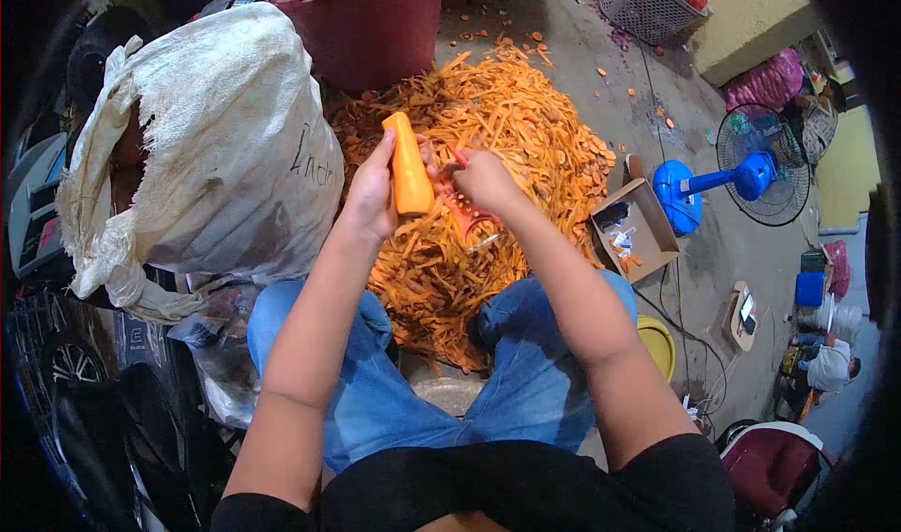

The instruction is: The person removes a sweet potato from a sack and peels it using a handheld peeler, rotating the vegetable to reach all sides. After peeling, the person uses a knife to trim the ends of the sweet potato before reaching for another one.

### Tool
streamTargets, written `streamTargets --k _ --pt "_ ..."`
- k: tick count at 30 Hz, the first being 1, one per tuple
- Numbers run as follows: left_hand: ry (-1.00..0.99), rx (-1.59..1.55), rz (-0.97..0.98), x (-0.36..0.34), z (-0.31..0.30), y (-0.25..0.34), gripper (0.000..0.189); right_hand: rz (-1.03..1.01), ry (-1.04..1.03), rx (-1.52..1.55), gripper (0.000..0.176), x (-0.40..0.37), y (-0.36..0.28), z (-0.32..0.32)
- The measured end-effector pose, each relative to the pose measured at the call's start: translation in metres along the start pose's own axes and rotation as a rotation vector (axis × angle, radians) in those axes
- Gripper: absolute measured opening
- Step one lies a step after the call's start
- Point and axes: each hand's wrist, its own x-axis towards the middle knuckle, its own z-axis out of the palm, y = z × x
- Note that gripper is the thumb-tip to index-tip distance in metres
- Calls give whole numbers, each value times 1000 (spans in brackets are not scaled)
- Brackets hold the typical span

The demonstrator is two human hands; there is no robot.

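Observation:
My left hand [374, 187] is wrapped round a peeled, smooth orange carrot [409, 168], which stands nearly upright in the view with its thick end down. Just right of it, my right hand [486, 181] is closed on the handle of a red peeler [462, 211], whose head points down toward my knees. The peeler's head is beside the carrot, apart from it. Beneath both hands lies a large heap of orange peelings [526, 129], spreading between my legs.
A white sack [235, 138] bulges at the left. Behind the heap stands a red tub [352, 25]. On the right are a cardboard box [638, 227], a blue fan [718, 180] and a yellow-green basin [656, 346]. Farther right, a person [830, 367] is visible.

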Motion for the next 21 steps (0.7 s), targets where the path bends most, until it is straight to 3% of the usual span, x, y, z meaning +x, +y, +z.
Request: streamTargets --k 2,4,6,7,10,12,14,16,18,21 --pt "196 -114 26 0 2 0 34 -59 -46 158 19 5 8 18" --pt "197 -63 118 0 2 -2 32 -55 -69 250 21 15 17 43" --pt "192 41 306 2 3 -2 28 71 -212 831 22 24 26 68" --pt "126 134 370 4 1 -2 28 70 -302 1130 21 -5 -8 45" --pt "166 346 474 1 15 -3 26 122 -428 1377 19 -16 -23 31" --pt "180 375 499 -1 14 6 28 146 -345 1411 18 -10 -22 23" --pt "194 719 515 -5 7 19 28 127 -241 1329 17 -5 -13 7" --pt "236 834 448 -6 -2 27 30 91 -121 1295 15 14 2 9" --pt "150 987 205 -7 -7 29 32 49 116 885 20 26 8 3" --pt "92 1170 173 -6 -7 17 38 -77 115 815 16 14 1 -8"
